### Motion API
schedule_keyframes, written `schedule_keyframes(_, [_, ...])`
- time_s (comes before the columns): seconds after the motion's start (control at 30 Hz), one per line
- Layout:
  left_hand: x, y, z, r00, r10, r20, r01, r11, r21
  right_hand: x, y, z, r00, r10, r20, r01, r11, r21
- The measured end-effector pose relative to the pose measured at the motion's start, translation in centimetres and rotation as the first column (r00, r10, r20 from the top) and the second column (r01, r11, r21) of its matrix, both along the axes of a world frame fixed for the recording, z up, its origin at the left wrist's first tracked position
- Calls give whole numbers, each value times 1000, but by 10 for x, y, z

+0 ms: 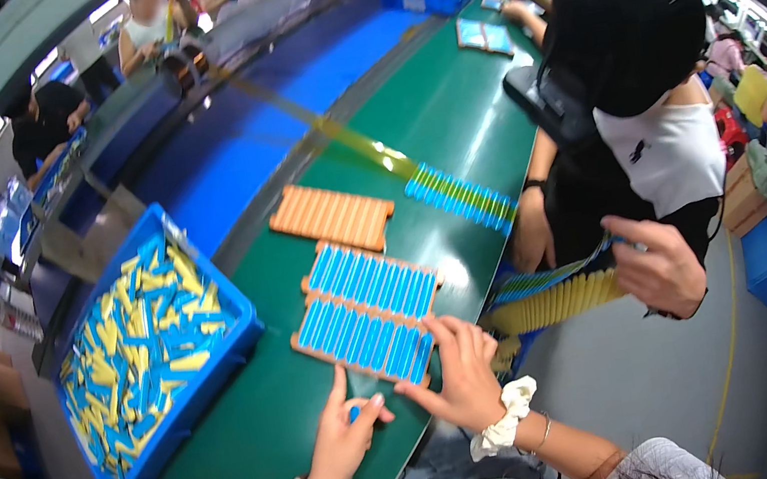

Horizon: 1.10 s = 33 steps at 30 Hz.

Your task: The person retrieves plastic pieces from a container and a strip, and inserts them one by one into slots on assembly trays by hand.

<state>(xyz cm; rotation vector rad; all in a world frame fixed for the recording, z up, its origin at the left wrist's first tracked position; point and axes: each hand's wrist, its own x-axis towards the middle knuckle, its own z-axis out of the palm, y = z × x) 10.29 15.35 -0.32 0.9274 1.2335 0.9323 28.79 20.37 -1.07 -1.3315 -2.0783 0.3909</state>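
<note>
In front of me an orange slotted tray lies on the green table, with two rows of slim blue pieces set in its slots. My left hand is at the tray's near edge, index finger stretched toward it. A small blue piece shows between that hand's thumb and fingers. My right hand is open at the tray's right end, fingers apart, fingertips touching the corner and the last pieces. A second orange tray, with bare slots, lies just beyond the filled one.
A blue bin of loose blue and yellow pieces stands at the left. On the right a co-worker handles long strips of blue and yellow pieces. Another strip lies on the green table. Beyond runs a blue conveyor belt.
</note>
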Motion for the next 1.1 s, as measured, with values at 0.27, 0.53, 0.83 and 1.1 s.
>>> schedule_keyframes(0.27, [-25, -20, 8, 470, 552, 688, -462, 818, -341, -6, 85, 32, 998, -22, 66, 11, 987, 161])
schedule_keyframes(0.53, [-61, -49, 37, 566, 541, 622, -479, 830, -286, -82, 221, 11, 946, 17, 324, 0, 999, -50])
schedule_keyframes(0.83, [-95, -53, 42, 626, 604, 492, -717, 694, 60, -111, 246, -1, 924, 287, 253, -293, 956, -11])
schedule_keyframes(1.1, [-109, -49, 52, 680, 732, -23, -560, 540, 628, -73, 283, -2, 977, 184, -109, -174, 980, 97])
